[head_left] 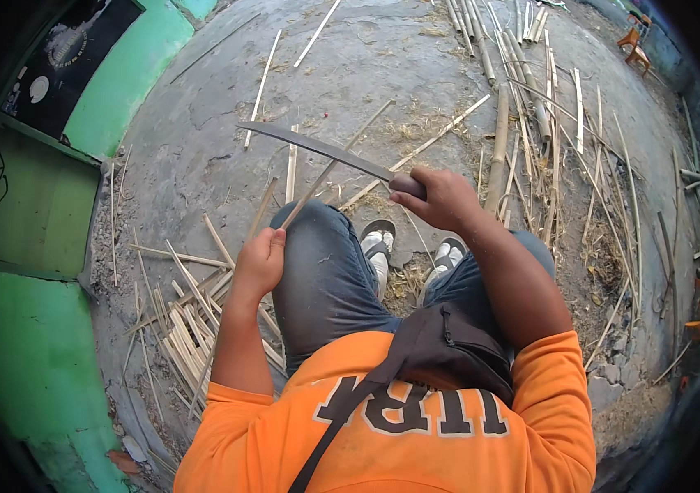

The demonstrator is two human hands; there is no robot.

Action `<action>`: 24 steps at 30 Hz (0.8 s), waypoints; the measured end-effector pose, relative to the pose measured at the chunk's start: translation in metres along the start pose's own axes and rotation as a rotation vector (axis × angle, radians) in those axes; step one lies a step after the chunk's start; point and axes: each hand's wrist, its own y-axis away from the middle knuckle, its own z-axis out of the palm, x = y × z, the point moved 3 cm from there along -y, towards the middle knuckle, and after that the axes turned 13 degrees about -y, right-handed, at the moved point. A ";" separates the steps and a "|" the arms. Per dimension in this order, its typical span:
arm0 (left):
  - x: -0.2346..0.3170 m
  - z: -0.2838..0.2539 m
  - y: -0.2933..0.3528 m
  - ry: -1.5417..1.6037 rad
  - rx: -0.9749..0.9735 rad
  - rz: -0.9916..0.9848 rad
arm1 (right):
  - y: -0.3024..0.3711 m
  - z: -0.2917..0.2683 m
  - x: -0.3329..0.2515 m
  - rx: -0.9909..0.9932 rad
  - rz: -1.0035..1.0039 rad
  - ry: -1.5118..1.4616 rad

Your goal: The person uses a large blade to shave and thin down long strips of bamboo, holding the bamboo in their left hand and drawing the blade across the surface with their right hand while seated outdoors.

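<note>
My right hand is closed round the brown handle of a machete. Its long, slightly curved blade points up and to the left. My left hand, beside my left knee, grips a thin bamboo strip. The strip slants up and to the right, and the blade crosses it near its middle; whether the two touch I cannot tell. By my left forearm lies a loose pile of pale split bamboo strips on the ground. The lower end of the held strip is hidden by my hand.
Bamboo poles and long split pieces lie in a heap at the far right. Single strips are scattered over the concrete floor ahead. A green wall runs along the left. Orange chairs stand at the far right.
</note>
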 end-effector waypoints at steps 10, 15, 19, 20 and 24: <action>-0.056 0.030 -0.005 0.188 0.091 -0.007 | 0.045 -0.005 -0.010 -0.088 0.116 -0.539; -0.070 0.038 -0.008 0.224 0.043 0.002 | 0.154 -0.044 -0.019 -0.016 0.313 -0.644; -0.091 0.054 -0.013 0.365 0.036 0.023 | 0.252 -0.067 -0.025 0.121 0.424 -0.433; -0.087 0.052 -0.012 0.436 0.030 0.033 | 0.277 -0.067 -0.025 0.177 0.482 -0.453; -0.085 0.054 -0.014 0.591 -0.002 0.049 | 0.364 -0.038 -0.029 0.345 0.723 -0.774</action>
